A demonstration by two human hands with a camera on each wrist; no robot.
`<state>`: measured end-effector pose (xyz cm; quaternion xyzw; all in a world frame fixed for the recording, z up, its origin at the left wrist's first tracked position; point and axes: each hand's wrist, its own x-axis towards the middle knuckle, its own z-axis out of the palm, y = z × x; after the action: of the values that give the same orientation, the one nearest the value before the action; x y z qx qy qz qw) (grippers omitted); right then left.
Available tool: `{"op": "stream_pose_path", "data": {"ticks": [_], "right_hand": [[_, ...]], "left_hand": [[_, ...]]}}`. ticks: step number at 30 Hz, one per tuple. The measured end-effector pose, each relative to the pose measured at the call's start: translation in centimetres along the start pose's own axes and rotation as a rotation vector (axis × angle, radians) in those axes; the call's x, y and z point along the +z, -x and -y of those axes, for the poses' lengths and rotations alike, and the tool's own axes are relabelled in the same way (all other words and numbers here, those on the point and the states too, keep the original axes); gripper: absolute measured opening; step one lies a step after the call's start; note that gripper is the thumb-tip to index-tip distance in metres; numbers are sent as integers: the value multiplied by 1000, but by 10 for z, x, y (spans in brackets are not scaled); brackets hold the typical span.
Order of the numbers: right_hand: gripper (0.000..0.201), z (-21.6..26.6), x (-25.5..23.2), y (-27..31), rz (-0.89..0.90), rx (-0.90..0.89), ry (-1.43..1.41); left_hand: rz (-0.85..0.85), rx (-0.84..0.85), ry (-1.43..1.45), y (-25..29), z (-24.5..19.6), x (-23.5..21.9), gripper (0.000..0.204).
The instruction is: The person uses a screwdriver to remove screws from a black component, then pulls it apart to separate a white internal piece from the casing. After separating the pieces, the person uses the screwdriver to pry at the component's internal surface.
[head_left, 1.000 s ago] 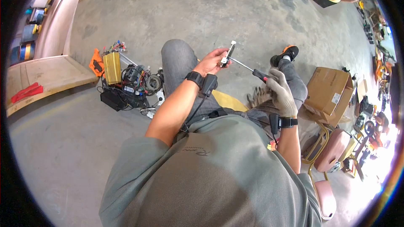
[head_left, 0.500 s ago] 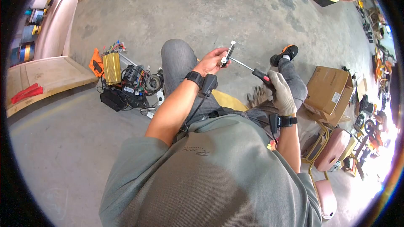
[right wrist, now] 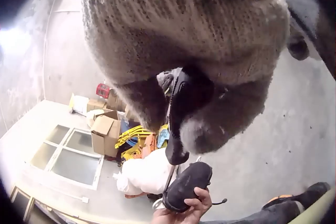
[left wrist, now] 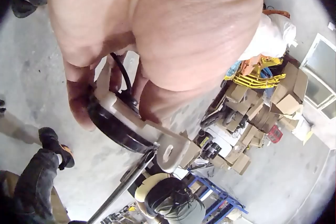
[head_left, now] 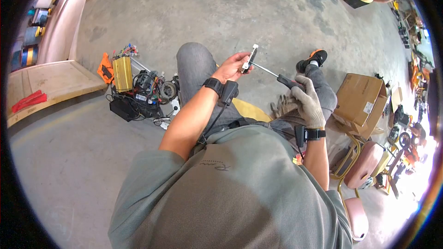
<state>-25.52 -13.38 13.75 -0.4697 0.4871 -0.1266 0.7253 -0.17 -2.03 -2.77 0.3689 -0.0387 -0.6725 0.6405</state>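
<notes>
My bare left hand (head_left: 229,70) holds a small part with a metal bracket (head_left: 246,66). In the left wrist view the part shows a black rounded body (left wrist: 119,130) and a pale bracket with a slotted tab (left wrist: 173,152), and a thin black cable runs beside the fingers. My gloved right hand (head_left: 308,102) grips a screwdriver by its dark handle (head_left: 287,82). The screwdriver's shaft (head_left: 265,70) reaches to the part; in the left wrist view its end meets the part by the tab. In the right wrist view gloved fingers (right wrist: 202,129) curl round the handle (right wrist: 181,113).
A loose glove (head_left: 284,106) lies by my lap. Gold and black electrical parts with wires (head_left: 123,74) are on the floor at left, near a low wooden platform (head_left: 55,80) with a red cloth. A cardboard box (head_left: 359,99) and chairs stand at right; another person is at top right.
My right hand's fingers have shifted and turned around the screwdriver handle. The left hand and the part have stayed in nearly the same place.
</notes>
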Motion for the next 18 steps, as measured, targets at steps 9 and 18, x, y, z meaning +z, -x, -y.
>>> {"op": "stream_pose_path", "data": {"ticks": [9, 18], "right_hand": [[33, 1, 4, 1, -10, 23, -3], [26, 1, 0, 0, 11, 112, -30]], "left_hand": [[-11, -9, -3, 0, 0, 1, 34], [9, -8, 2, 1, 1, 1, 32]]}}
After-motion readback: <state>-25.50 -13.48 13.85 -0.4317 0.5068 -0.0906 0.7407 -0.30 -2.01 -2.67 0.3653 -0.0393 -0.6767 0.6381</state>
